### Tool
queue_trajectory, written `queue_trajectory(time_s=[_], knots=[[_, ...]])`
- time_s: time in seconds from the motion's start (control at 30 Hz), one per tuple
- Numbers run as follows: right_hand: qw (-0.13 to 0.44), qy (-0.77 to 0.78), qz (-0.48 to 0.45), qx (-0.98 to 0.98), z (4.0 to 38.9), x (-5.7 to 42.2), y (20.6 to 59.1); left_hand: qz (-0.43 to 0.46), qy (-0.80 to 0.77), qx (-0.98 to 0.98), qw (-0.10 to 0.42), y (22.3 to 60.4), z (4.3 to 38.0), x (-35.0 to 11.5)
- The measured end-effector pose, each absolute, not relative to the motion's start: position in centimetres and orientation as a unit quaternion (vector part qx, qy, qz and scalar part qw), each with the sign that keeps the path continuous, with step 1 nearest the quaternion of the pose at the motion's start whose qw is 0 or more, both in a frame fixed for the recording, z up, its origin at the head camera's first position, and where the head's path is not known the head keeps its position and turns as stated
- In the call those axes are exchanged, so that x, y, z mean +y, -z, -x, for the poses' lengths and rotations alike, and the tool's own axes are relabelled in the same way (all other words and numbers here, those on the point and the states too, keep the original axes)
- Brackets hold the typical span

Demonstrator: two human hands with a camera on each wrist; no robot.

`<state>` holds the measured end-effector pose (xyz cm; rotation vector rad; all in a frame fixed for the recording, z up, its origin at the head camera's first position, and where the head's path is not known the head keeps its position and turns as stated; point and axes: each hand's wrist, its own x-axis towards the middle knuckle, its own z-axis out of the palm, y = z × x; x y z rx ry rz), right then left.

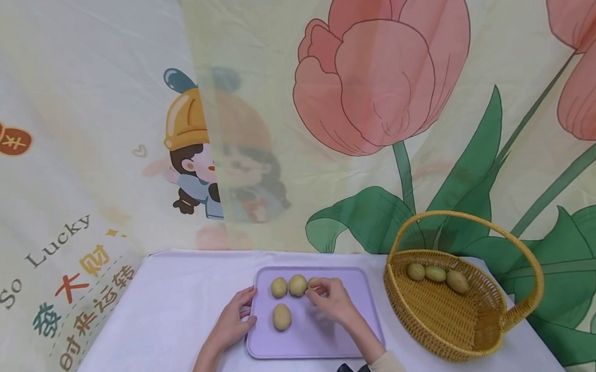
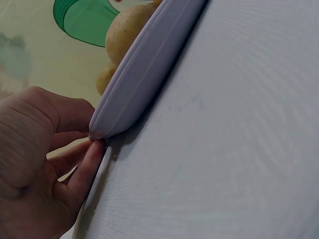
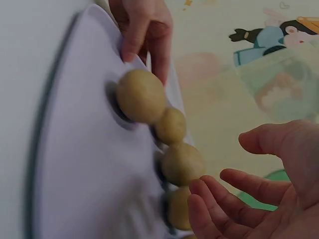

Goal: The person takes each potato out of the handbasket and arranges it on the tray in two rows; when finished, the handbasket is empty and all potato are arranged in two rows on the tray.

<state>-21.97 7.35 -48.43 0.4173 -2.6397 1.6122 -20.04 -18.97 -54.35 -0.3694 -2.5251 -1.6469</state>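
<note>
A light purple tray (image 1: 335, 346) lies on the table with several potatoes on it. Two of them, a round potato (image 1: 279, 287) and another potato (image 1: 298, 285), sit in the back row. Beside these, a third is partly hidden by my right hand (image 1: 333, 302). A larger potato (image 1: 281, 317) lies nearer the front. In the right wrist view, the thumb and fingers of that hand are spread apart near a potato (image 3: 183, 164), with nothing held between them. My left hand (image 1: 231, 320) grips the tray's left rim with thumb and fingers.
To the right of the tray stands a wicker basket (image 1: 398, 309) with a tall handle, holding three potatoes (image 1: 435, 274) at its back. A white cloth (image 1: 149, 325) covers the table. Behind it hangs a printed curtain (image 1: 254, 99) with tulips.
</note>
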Motion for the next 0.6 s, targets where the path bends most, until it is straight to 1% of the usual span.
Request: queue_trajectory(time_s=[0.3,0.43,0.6], knots=[[0.034,-0.521,-0.064,-0.85,23.0,12.9,46.2,0.11,0.534,-0.837,0.051,54.5,20.2,-18.9],[0.034,-0.522,-0.029,-0.852,23.2,15.9,45.1,0.111,0.534,-0.836,0.056,54.5,20.3,-18.9],[0.024,-0.519,-0.017,-0.854,23.0,20.2,44.4,0.118,0.539,-0.833,0.052,54.7,20.3,-18.9]])
